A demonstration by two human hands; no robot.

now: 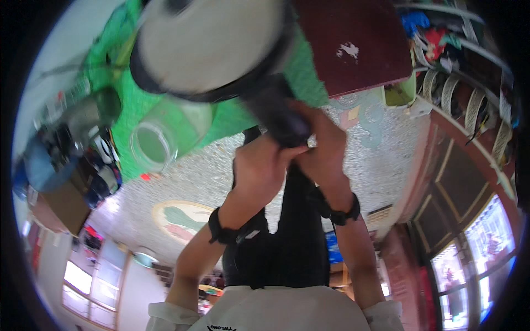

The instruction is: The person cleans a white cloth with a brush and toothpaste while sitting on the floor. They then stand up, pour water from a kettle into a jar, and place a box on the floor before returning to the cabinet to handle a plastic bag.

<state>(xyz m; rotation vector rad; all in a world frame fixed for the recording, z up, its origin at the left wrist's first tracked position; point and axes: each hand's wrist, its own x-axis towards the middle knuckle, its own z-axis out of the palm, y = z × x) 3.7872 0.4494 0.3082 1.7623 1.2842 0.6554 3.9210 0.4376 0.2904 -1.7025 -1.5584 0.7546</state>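
Note:
Both of my hands are on the black handle (277, 111) of a round pan (207, 45) with a pale disc-shaped face and a dark rim. My left hand (258, 165) is closed near the handle's end, and my right hand (325, 145) wraps its right side. The pan is blurred, and its far edge runs out of the picture, with a dark spot or knob near the top. Below and left of it, a clear jar (169, 134) with its round mouth towards me sits on a green cloth (124, 145).
A dark red board or tabletop (356, 49) lies at upper right, beside a light green bin (399, 93). Dark bottles and other clutter (70, 153) crowd the left. A shelf with mixed items (459, 82) runs along the right. The speckled floor (372, 165) has inlaid patterns.

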